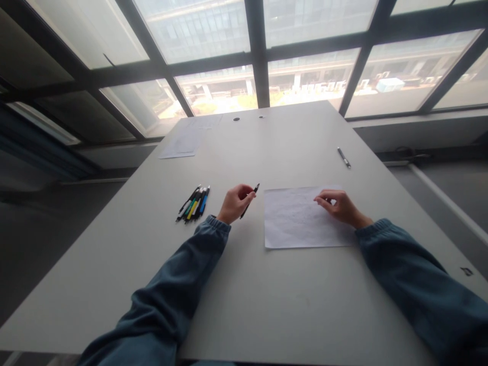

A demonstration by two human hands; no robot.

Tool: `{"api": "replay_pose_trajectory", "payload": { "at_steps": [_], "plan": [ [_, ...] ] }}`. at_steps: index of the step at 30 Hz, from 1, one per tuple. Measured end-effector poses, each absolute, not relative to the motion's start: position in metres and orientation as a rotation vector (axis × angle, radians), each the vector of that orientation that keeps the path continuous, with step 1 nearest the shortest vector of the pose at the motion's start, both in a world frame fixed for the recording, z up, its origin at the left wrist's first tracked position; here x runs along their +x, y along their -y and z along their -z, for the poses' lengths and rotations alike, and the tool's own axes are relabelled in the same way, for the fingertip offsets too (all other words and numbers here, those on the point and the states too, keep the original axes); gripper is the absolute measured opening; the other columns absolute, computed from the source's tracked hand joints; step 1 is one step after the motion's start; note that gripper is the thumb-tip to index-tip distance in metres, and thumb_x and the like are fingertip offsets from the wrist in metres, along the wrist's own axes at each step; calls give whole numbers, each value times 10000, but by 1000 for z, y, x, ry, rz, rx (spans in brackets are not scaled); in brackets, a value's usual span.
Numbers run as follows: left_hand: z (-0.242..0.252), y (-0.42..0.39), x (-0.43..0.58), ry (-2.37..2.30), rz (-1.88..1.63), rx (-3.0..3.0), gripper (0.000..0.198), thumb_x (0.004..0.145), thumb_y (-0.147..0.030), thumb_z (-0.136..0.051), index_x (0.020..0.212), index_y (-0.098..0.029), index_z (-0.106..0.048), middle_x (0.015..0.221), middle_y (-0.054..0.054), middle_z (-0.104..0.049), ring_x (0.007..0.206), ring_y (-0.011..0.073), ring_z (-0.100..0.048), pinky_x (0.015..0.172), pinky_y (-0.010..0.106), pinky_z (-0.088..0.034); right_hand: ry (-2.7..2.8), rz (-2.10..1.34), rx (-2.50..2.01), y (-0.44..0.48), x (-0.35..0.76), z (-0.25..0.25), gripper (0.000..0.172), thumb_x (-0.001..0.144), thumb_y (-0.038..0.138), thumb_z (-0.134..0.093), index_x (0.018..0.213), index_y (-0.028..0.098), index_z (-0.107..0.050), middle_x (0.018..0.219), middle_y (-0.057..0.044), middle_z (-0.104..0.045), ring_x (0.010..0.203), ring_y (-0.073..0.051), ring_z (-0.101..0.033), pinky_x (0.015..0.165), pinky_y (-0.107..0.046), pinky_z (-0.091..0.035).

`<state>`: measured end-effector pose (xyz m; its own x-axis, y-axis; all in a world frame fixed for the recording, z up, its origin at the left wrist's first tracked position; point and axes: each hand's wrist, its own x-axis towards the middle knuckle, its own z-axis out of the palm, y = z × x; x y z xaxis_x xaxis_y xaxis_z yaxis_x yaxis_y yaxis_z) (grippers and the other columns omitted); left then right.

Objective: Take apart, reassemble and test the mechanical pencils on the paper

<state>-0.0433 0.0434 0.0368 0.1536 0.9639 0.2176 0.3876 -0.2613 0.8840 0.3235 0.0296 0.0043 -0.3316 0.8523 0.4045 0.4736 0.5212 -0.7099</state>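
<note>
My left hand [235,202] pinches a black pen [250,201] above the table, between the pen pile and the paper. The pen slants, its upper end pointing away from me to the right. A white sheet of paper [290,223] lies flat on the table to the right of that hand. Over the paper's right part is my right hand [337,206], its fingers curled with thumb and fingertips close together. Whether anything is between those fingertips is too small to make out. Left of my left hand lies a pile of several pens [193,204] with black, white, green, yellow and blue barrels.
A single dark pen [343,157] lies farther back on the right of the white table [244,290]. More paper sheets [184,141] rest at the far left. Round cable holes [236,119] sit near the back edge, below large dark-framed windows [259,61].
</note>
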Motion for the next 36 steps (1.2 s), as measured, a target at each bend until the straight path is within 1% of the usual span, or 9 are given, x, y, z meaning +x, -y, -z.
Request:
{"api": "replay_pose_trajectory", "payload": {
  "at_steps": [3,7,11,13,20,24,26,31,36],
  "plan": [
    [-39,-33,-12,-996,-1144,1528,462,851,-422,-730,1199,-155,-584,832,46,-715,623,110,-612,578,229,-491,1969,-654,-1051,-26,318,-7,265,950,362,-594,810,178,-724,777,-62,-715,653,-162,-595,573,-286,-440],
    [-42,-27,17,-839,-1247,1381,511,868,-378,-738,1300,-188,-542,912,48,-706,659,103,-638,644,251,-548,1957,-758,-1005,-21,307,-9,261,950,388,-598,898,179,-746,849,-72,-734,688,-161,-615,592,-281,-466],
    [-35,-26,32,-811,-1330,1256,386,875,-369,-737,1176,-197,-566,995,81,-743,764,139,-701,743,301,-588,1818,-984,-1024,-11,293,-13,350,961,457,-572,1104,174,-720,817,-57,-727,668,-153,-628,621,-280,-508],
    [-26,-25,34,-826,-1336,1226,339,860,-360,-756,1088,-189,-573,1001,91,-759,785,154,-718,766,324,-597,1705,-1070,-1039,-7,287,-15,381,961,474,-563,1138,166,-702,796,-48,-719,667,-152,-633,628,-278,-520],
    [-3,-20,34,-848,-1310,1218,279,814,-303,-805,968,-176,-611,1026,112,-778,730,156,-726,724,321,-596,1625,-1132,-1193,-6,290,-6,278,838,426,-724,945,171,-752,803,-54,-742,712,-175,-662,635,-279,-514],
    [-2,-26,31,-971,-1353,1434,240,763,-305,-842,927,-170,-732,909,77,-766,742,161,-702,704,295,-572,1498,-1032,-1167,-9,293,-1,291,867,451,-694,913,173,-763,732,-42,-705,637,-159,-625,593,-283,-498],
    [-2,-30,26,-1035,-1361,1595,211,780,-306,-825,946,-182,-780,889,65,-743,789,161,-682,711,278,-551,1495,-977,-1155,-9,293,-2,290,881,452,-681,882,175,-770,739,-43,-688,634,-152,-608,589,-284,-495],
    [1,-36,19,-1136,-1266,1803,245,888,-296,-711,1115,-226,-773,905,49,-727,784,143,-650,724,271,-526,1415,-992,-1152,-9,291,-3,304,859,458,-708,935,173,-782,786,-50,-697,663,-155,-625,596,-286,-512],
    [7,-37,19,-1214,-1309,1697,210,824,-325,-774,991,-198,-785,907,53,-768,794,170,-700,775,300,-567,1280,-1001,-1195,-11,292,-2,318,771,438,-798,916,157,-762,719,-46,-719,652,-168,-658,631,-305,-544]
  ]
}}
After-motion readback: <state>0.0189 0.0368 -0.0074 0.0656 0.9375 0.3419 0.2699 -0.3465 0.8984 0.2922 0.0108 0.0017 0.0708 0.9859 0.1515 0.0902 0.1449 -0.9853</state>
